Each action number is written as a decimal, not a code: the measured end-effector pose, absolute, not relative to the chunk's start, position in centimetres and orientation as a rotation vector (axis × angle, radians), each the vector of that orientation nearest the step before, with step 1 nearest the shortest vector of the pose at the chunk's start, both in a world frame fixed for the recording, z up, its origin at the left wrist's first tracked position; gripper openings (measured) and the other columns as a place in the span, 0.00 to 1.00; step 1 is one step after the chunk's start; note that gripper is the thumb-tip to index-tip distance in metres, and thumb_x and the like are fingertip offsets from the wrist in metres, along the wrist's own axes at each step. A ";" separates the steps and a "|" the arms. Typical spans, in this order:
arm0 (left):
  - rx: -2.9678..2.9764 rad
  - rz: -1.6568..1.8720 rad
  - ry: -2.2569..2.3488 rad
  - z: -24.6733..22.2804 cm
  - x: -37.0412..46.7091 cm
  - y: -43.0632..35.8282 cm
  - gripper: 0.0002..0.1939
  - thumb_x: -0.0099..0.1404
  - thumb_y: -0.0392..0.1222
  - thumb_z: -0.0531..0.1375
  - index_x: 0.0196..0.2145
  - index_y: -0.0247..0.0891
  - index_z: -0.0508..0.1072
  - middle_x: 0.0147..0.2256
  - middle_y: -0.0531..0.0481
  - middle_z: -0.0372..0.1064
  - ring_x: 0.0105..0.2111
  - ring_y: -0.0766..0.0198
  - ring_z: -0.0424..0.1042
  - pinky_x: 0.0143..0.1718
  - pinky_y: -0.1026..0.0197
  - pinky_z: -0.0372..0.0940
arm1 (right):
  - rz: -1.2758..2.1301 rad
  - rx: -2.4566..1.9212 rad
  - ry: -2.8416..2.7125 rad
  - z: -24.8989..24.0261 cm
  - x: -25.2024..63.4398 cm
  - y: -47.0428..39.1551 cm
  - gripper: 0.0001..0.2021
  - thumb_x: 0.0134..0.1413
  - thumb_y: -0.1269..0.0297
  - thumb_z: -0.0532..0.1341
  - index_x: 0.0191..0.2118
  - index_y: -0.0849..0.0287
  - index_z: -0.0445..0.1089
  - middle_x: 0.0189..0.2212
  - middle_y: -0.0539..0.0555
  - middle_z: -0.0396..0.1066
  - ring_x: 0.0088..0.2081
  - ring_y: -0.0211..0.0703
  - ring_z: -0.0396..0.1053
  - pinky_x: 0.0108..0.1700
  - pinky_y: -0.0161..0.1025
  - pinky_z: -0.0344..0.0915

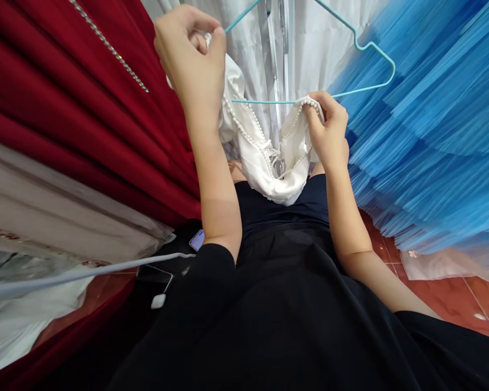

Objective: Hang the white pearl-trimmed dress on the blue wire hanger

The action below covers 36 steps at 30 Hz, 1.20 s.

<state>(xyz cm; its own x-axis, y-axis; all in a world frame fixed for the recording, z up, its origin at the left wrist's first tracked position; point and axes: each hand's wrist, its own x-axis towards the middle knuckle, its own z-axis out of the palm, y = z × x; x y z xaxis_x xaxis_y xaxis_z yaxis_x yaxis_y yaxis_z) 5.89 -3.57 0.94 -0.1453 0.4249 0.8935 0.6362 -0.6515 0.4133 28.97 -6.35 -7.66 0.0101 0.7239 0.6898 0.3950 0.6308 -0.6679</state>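
A white dress [255, 155] with pearl beading along its neckline hangs in a U between my hands. My left hand [193, 54], raised higher, is closed on one shoulder of it, beside the left arm of a light blue wire hanger [264, 101]. The other shoulder is pinched by my right hand [328, 125] just below the hanger's bottom bar. That hanger's right end sticks out bare beyond my right hand. White laces show inside the dress's opening. My left fingertips are partly hidden behind the hand.
Red fabric [85, 92] hangs on the left with pale cloth [61, 201] below it. Blue tulle [432, 125] fills the right side, and white drapes [318, 43] hang behind the hanger. A white cable [106, 269] crosses at lower left, above red floor tiles [452, 298].
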 end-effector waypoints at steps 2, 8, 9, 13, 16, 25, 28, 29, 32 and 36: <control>-1.923 -1.977 -1.216 0.9 5.8 -3.5 0.08 0.60 0.31 0.59 0.36 0.29 0.77 0.34 0.52 0.72 0.24 0.68 0.67 0.27 0.65 0.61 | 0.377 -0.977 -1.606 -7.7 29.1 -6.3 0.07 0.65 0.54 0.54 0.40 0.48 0.67 0.38 0.48 0.71 0.44 0.42 0.64 0.54 0.42 0.62; -2.050 -2.184 -1.308 -1.8 6.1 -5.8 0.05 0.62 0.28 0.60 0.35 0.31 0.76 0.30 0.53 0.71 0.28 0.69 0.70 0.28 0.69 0.64 | 0.188 -0.998 -1.634 -8.0 29.7 -5.2 0.12 0.66 0.52 0.52 0.38 0.52 0.66 0.37 0.49 0.70 0.38 0.41 0.66 0.48 0.42 0.64; -2.134 -2.251 -1.355 -2.7 6.7 -6.3 0.05 0.66 0.31 0.59 0.34 0.32 0.75 0.27 0.54 0.70 0.26 0.70 0.70 0.25 0.69 0.62 | 0.169 -0.993 -1.639 -8.0 29.7 -5.1 0.12 0.66 0.52 0.52 0.38 0.52 0.66 0.36 0.49 0.70 0.38 0.41 0.66 0.47 0.42 0.64; -2.569 -2.224 -1.797 -7.0 10.3 -6.4 0.20 0.74 0.48 0.55 0.29 0.33 0.73 0.22 0.48 0.69 0.21 0.65 0.71 0.22 0.67 0.64 | 0.184 -0.981 -1.633 -8.0 29.4 -5.4 0.12 0.67 0.52 0.50 0.38 0.51 0.67 0.36 0.49 0.70 0.38 0.42 0.66 0.46 0.42 0.65; -2.495 -2.656 -1.809 -8.8 12.4 -5.0 0.18 0.77 0.50 0.50 0.37 0.36 0.73 0.35 0.45 0.75 0.34 0.63 0.78 0.36 0.65 0.71 | 0.256 -0.999 -1.631 -7.9 29.3 -5.6 0.12 0.66 0.50 0.51 0.38 0.49 0.66 0.37 0.49 0.71 0.40 0.42 0.65 0.49 0.41 0.65; -1.725 -3.548 -1.071 -6.8 15.1 -5.6 0.19 0.79 0.47 0.43 0.33 0.42 0.65 0.30 0.51 0.63 0.45 0.61 0.74 0.54 0.54 0.68 | 0.207 -0.916 -1.579 -8.1 29.2 -5.1 0.14 0.65 0.49 0.52 0.41 0.53 0.65 0.36 0.50 0.66 0.41 0.42 0.66 0.46 0.43 0.65; -1.770 -3.523 -0.917 -6.7 15.2 -6.3 0.18 0.78 0.44 0.44 0.30 0.43 0.61 0.26 0.53 0.54 0.34 0.62 0.71 0.53 0.54 0.68 | 0.181 -0.886 -1.484 -8.3 30.0 -5.7 0.09 0.62 0.61 0.57 0.47 0.49 0.65 0.32 0.49 0.63 0.29 0.38 0.58 0.36 0.38 0.60; -1.792 -3.535 -0.803 -6.7 15.0 -6.4 0.18 0.78 0.42 0.44 0.29 0.43 0.61 0.25 0.53 0.50 0.31 0.63 0.69 0.53 0.55 0.68 | 0.153 -0.873 -1.425 -8.4 30.5 -5.8 0.09 0.61 0.65 0.58 0.47 0.49 0.65 0.30 0.48 0.62 0.26 0.37 0.53 0.33 0.37 0.56; -1.847 -3.522 -0.600 -6.6 14.3 -6.4 0.17 0.77 0.42 0.44 0.29 0.44 0.59 0.25 0.54 0.44 0.26 0.62 0.64 0.50 0.56 0.69 | 0.015 -0.896 -1.143 -8.8 33.0 -5.0 0.09 0.57 0.75 0.57 0.35 0.52 0.61 0.27 0.47 0.58 0.24 0.36 0.47 0.29 0.36 0.49; -1.729 -3.339 -1.047 -6.7 14.2 -5.9 0.19 0.78 0.52 0.42 0.29 0.45 0.57 0.24 0.53 0.49 0.29 0.61 0.66 0.48 0.57 0.68 | -0.139 -1.038 -0.859 -7.7 37.3 -1.8 0.19 0.47 0.87 0.54 0.25 0.52 0.52 0.22 0.43 0.50 0.22 0.33 0.42 0.28 0.34 0.44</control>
<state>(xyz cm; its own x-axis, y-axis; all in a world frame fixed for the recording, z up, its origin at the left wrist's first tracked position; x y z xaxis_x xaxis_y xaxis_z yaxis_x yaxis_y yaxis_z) 14.16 -5.92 -6.74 -0.3857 0.7952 0.4679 -0.3854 -0.5996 0.7013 37.30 -1.76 -7.73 0.6757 0.2816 0.6813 0.4817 0.5309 -0.6972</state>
